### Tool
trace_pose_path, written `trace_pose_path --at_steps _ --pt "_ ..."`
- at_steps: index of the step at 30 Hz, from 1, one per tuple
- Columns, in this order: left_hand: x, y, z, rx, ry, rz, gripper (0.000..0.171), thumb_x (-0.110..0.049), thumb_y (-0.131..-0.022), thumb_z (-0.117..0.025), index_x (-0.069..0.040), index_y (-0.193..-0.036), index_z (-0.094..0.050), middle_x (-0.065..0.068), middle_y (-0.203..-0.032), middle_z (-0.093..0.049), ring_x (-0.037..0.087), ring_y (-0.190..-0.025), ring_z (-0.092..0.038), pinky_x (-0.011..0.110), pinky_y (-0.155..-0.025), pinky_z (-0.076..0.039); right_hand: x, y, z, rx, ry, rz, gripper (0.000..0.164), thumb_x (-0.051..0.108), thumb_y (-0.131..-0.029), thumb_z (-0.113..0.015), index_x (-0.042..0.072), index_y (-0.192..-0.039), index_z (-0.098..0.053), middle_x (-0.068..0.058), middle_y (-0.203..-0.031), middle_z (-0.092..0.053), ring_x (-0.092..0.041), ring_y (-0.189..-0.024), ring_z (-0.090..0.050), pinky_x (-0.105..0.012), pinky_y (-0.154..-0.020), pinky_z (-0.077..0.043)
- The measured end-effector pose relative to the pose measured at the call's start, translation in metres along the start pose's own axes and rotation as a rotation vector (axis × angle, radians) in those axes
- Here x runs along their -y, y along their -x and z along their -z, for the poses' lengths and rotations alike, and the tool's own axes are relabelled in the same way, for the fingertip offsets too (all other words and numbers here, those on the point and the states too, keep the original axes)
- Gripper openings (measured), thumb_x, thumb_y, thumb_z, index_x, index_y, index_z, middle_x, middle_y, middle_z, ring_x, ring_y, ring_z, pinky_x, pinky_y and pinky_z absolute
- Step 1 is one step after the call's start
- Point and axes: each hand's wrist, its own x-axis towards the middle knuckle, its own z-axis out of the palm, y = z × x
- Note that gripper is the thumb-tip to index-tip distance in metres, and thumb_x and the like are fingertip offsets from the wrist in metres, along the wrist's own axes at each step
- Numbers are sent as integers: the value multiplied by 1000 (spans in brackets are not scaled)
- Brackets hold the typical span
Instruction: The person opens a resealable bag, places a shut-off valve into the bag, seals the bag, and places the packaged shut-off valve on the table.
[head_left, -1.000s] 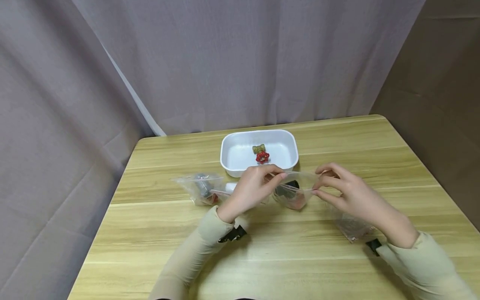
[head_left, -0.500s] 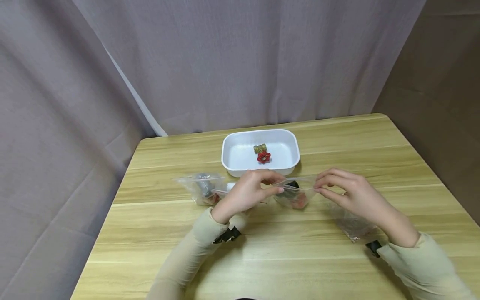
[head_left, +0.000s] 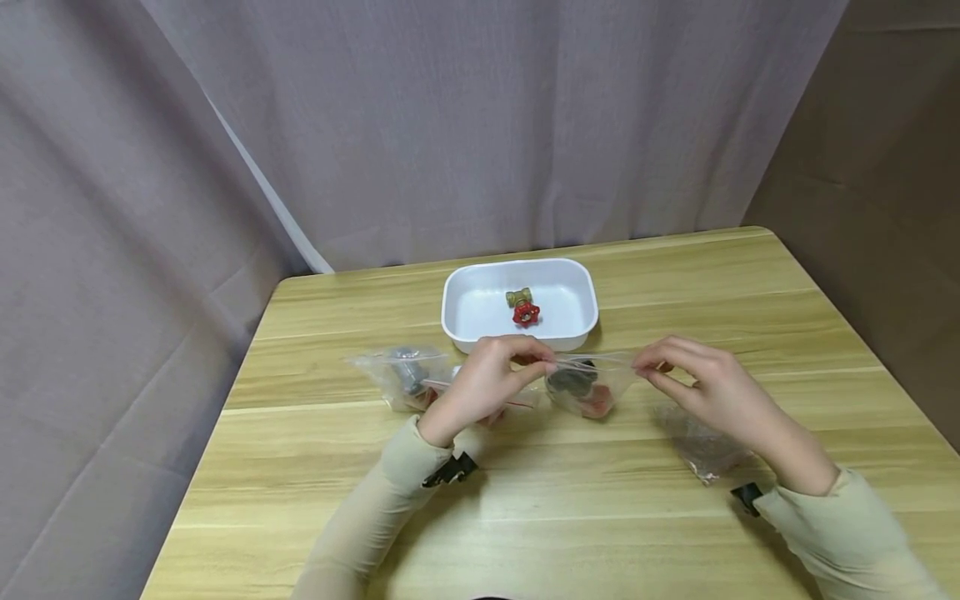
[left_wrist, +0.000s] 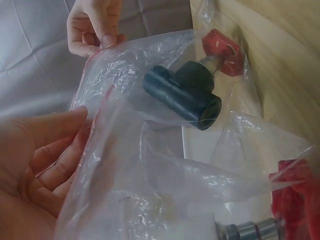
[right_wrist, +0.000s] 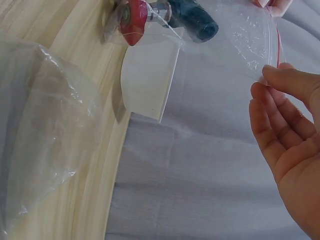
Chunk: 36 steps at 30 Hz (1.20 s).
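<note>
Both hands hold a clear zip bag [head_left: 618, 379] by opposite ends of its mouth, over the table in the head view. Inside it lies a dark green valve [left_wrist: 185, 92] with a red handwheel [left_wrist: 223, 52]. My left hand [head_left: 491, 379] pinches the left end between thumb and fingers. The right end is pinched by my right hand [head_left: 701, 383]; its thumb and fingertip meet beside the red seal strip [right_wrist: 278, 47] in the right wrist view. The bag's mouth is drawn out nearly straight between the hands.
Behind the hands stands a white tray [head_left: 465, 340] with a brass valve [head_left: 519, 297] with a red handwheel in it. Further bagged valves lie at left, one of them grey [head_left: 408, 371]. Under the right wrist is another clear bag [head_left: 705, 454]. A grey curtain [head_left: 450, 125] hangs behind the table.
The bag's mouth, parted a second ago, is now drawn nearly flat. My left hand has slid slightly left along it; the right has moved little.
</note>
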Motion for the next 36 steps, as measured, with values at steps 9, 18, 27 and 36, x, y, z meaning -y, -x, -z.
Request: trace_pose_path --at_steps 9,18,27,36 --pt "7 -1 -1 17 -14 -2 8 -14 -96 -71 -9 -100 -75 -1 -96 -75 7 -87 -69 18 -81 -53 2 2 -6 2 31 -117 50 -15 -74 -80 7 -116 -66 5 -95 -72 -7 -82 -64 -13 -68 -49" --pt "6 0 -1 -2 -38 -10 10 -11 -96 -70 -5 -100 -75 4 -98 -75 12 -87 -71 17 -81 -53 3 1 -8 -7 6 -128 55 -14 -78 -76 1 -128 -57 1 -96 -70 -11 -84 -64 -15 -66 -46" --pt "4 0 0 -24 -73 -30 9 -11 -96 -70 -4 -99 -75 4 -96 -75 13 -86 -71 18 -79 -53 5 -4 -7 -5 65 -103 34 -13 -79 -76 8 -107 -74 2 -100 -71 -9 -84 -64 -17 -69 -50" --pt "6 0 -1 -41 -83 -59 10 -13 -96 -69 -5 -99 -75 3 -96 -74 12 -87 -70 17 -80 -53 6 -5 -11 -11 68 -120 18 -6 -90 -70 6 -103 -70 0 -101 -68 -12 -86 -62 -20 -72 -47"
